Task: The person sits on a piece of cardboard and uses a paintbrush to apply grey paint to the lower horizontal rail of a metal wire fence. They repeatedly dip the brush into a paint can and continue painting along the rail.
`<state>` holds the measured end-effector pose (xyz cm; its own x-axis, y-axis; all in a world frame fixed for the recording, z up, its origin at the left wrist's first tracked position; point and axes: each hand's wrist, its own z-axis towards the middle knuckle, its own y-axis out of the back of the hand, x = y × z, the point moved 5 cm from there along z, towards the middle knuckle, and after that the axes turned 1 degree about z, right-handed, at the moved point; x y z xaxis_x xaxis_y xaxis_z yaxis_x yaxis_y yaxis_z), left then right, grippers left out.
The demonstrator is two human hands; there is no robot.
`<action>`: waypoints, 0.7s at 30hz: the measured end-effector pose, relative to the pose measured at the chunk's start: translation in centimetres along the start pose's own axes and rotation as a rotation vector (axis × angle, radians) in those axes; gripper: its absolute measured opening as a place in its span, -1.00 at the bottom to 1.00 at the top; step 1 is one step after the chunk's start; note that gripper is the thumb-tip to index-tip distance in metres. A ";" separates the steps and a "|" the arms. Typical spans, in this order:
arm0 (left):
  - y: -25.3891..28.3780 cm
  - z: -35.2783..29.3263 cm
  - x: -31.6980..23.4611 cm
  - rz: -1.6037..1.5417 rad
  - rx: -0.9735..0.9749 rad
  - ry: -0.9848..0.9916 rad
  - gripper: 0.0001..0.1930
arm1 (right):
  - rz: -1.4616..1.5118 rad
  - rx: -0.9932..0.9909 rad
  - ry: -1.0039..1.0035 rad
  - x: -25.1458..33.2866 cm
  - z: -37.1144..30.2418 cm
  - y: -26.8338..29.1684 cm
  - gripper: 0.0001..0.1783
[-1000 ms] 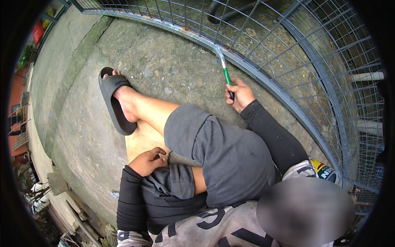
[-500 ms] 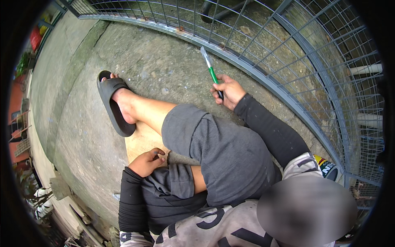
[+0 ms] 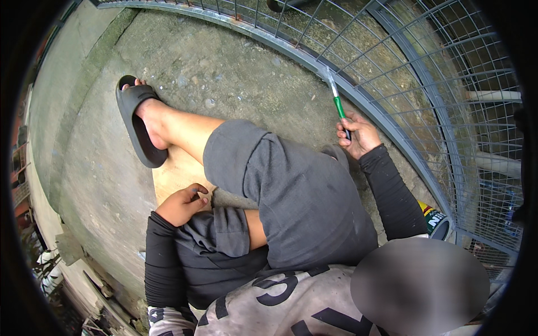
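My right hand (image 3: 358, 133) is closed around the green and black handle of a paintbrush (image 3: 338, 106). Grey paint coats the bristles, whose tip touches or nearly touches the bottom rail of a grey metal mesh gate (image 3: 358, 96); contact is hard to make out. My left hand (image 3: 182, 206) rests by my bent left knee, over a tan board (image 3: 178, 171). Its fingers are loosely curled, the thumb stands apart, and nothing shows in it. A grey smudge marks one finger.
Behind my right forearm stands an open paint can (image 3: 437, 221) with a yellow, red and dark label. My sandalled foot (image 3: 143, 117) is planted on the rough concrete floor (image 3: 224, 73). Wood scraps (image 3: 101, 283) lie at the lower left. Pale pipes (image 3: 493, 96) run beyond the mesh.
My right hand has carried the paintbrush to the right, along the gate's bottom rail. The whole view has shifted slightly; my left hand keeps its place by the knee.
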<state>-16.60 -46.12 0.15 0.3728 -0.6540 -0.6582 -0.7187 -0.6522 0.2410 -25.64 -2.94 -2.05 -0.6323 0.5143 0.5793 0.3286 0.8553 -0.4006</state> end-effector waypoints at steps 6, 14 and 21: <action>0.2 -0.2 0.1 0.057 -0.053 -0.056 -0.72 | -0.077 -0.115 0.030 0.4 -3.6 3.3 -0.55; 0.3 -0.4 -0.4 0.079 -0.061 -0.057 -0.74 | -0.935 -0.097 0.362 1.1 -5.1 0.7 -0.50; 0.3 -0.3 -0.1 0.058 -0.063 -0.067 -0.73 | -1.395 -0.031 0.853 3.1 0.5 -7.6 -0.55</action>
<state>-16.62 -46.35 0.51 0.2904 -0.6654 -0.6877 -0.6987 -0.6384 0.3228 -30.46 -7.87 2.44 0.1104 -0.7385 0.6652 -0.1123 0.6557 0.7466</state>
